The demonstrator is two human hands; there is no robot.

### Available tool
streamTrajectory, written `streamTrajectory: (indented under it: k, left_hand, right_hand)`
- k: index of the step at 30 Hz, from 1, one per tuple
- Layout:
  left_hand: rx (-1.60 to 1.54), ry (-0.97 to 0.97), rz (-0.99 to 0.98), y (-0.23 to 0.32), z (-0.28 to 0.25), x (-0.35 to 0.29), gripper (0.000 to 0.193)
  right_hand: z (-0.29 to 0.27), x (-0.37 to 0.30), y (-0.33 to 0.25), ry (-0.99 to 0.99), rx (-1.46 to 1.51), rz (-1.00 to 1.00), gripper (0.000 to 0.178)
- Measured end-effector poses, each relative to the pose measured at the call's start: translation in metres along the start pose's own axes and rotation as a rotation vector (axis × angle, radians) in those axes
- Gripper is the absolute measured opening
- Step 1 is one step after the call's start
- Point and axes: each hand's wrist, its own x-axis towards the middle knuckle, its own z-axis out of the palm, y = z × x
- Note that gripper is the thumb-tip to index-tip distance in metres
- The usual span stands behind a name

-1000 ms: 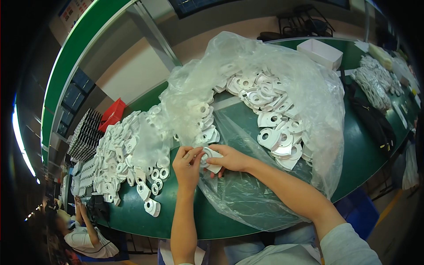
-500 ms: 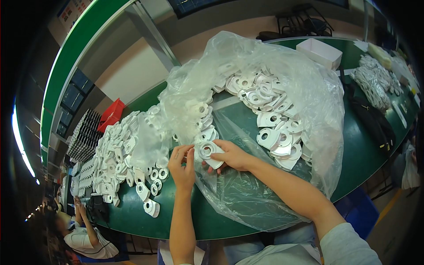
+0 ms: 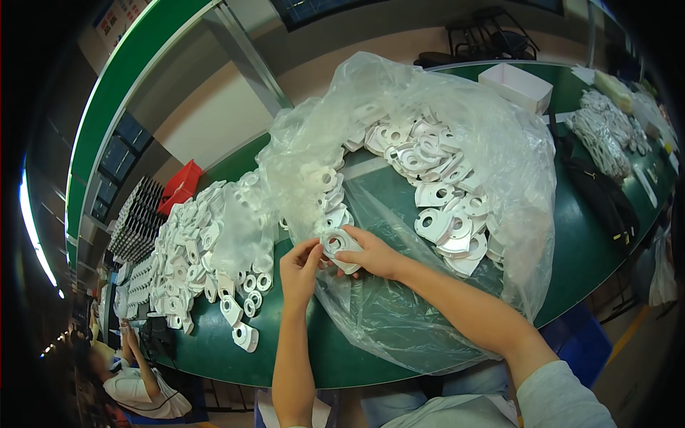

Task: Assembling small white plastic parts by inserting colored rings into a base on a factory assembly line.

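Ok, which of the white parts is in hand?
The white part gripped in the right hand, thumb across its face, left hand close at its edge. The other white parts lie heaped or loose on the green table.

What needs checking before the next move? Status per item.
1. White part held by the right hand: ok, thumb on its upper face.
2. Part's round hole uncovered: ok, open to view.
3. Left hand off the part: cannot tell, fingertips are right at its left edge.
4. Underside of the part: cannot tell, hidden from view.
5. Space under the hands free of the clear plastic bag: not ok, its film spreads beneath them.
6. Right-hand pile of parts apart from the right hand: ok, visible gap.
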Motion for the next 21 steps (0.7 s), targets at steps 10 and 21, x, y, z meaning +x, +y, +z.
streamTrajectory:
  k: [10, 21]
  left_hand:
    - [-0.016, -0.028, -0.001, -0.005, 0.001, 0.0, 0.016]
    - [0.05, -0.06, -0.01, 0.005, 0.001, -0.002, 0.015]
  right_hand:
    - [0.002, -0.002, -0.003, 0.029, -0.072, -0.01, 0.031]
    - [0.001, -0.001, 0.001, 0.106, -0.054, 0.009, 0.025]
